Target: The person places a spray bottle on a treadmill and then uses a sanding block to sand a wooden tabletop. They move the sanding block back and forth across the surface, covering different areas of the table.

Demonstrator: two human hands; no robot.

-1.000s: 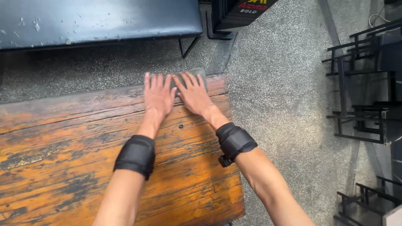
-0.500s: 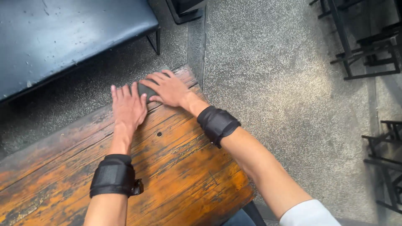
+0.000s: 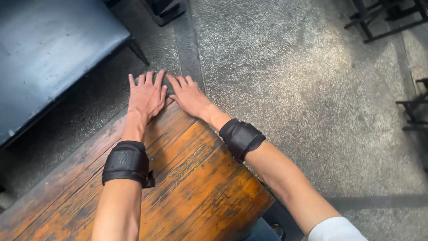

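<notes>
1. The left hand (image 3: pixel 145 96) lay palm down at the far corner of the worn orange-brown wooden table (image 3: pixel 191 187), fingers straight, slightly spread and pointing away from the person.
2. The right hand (image 3: pixel 189 95) lay flat just beside it, angled inward, so that its fingertips came close to the left hand's thumb and forefinger.
3. Both hands pressed on a small grey cloth (image 3: pixel 166 82) that sat on the table's far corner; only a strip of it showed between and beyond the fingers. Neither hand gripped anything: the fingers were laid out flat, not curled.
4. Both arms were stretched well forward. The left forearm ran nearly straight up the tabletop; the right one came in slantwise from the lower right, past the table's edge.
5. Each wrist wore a broad black strap: the left band (image 3: pixel 126 163) above the planks, the right band (image 3: pixel 241 138) at the table's right edge.
6. A dark blue-grey bench (image 3: pixel 49 53) stood to the upper left on the speckled concrete floor (image 3: pixel 303 89).
</notes>
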